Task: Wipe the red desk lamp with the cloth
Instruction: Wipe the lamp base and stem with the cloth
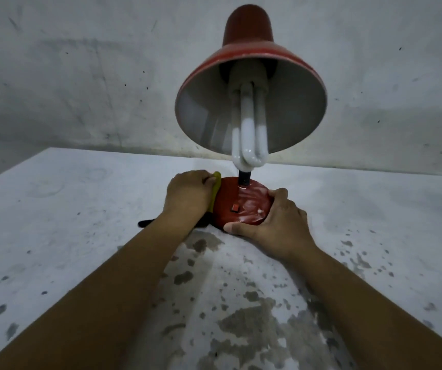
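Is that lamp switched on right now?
Off, it seems: the bulb in the red desk lamp shows no glow, and the shade's inside stays dim.

No readable text, label, brand, number or sign anywhere in view. Lamp shade and base: plain red, no markings legible. Switch on the base: small red square, no lettering made out. Bulb: plain white, no print visible. Desk and wall: stains and specks only, no writing.
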